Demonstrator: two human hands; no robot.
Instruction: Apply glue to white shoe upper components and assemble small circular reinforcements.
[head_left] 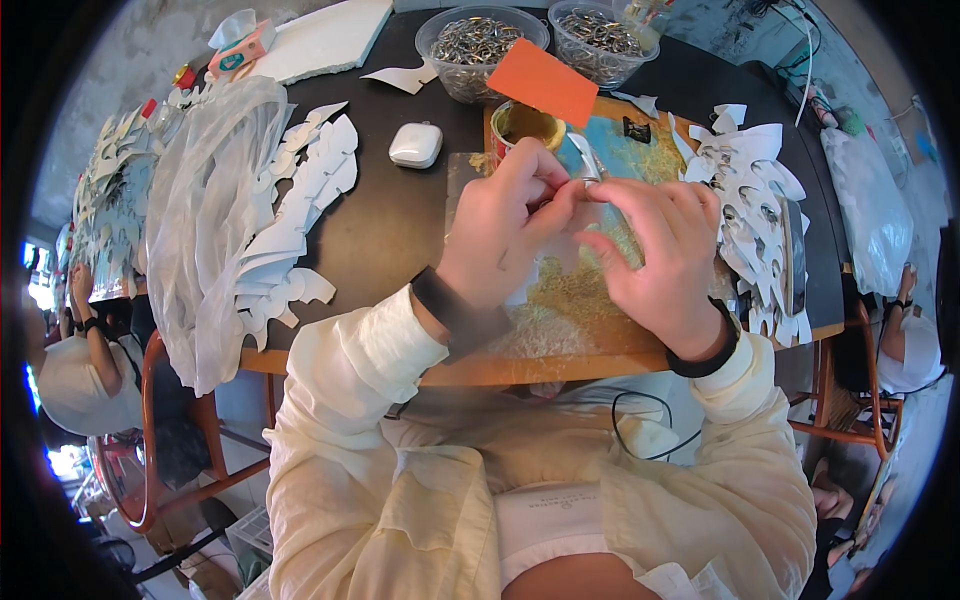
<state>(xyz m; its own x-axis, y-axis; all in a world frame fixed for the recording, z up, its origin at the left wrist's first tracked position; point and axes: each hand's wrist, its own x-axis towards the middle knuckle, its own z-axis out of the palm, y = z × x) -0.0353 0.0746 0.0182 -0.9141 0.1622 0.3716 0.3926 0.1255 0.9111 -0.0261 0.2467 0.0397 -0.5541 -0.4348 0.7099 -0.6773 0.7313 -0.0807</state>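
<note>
My left hand and my right hand meet above the stained work board. Thumb and fingers of both are pinched together on a small whitish strip with a shiny metal part. It sticks up between the fingertips; its lower end is hidden by them, and its exact kind is too small to make out. Just behind my left fingers stands an open tub of yellowish paste. An orange card lies tilted behind my hands, partly over that tub.
Two plastic bowls of metal rings or buckles stand at the back. White cut pieces lie in stacks at left and right. A white case and a crumpled plastic bag are on the left. Other people sit either side.
</note>
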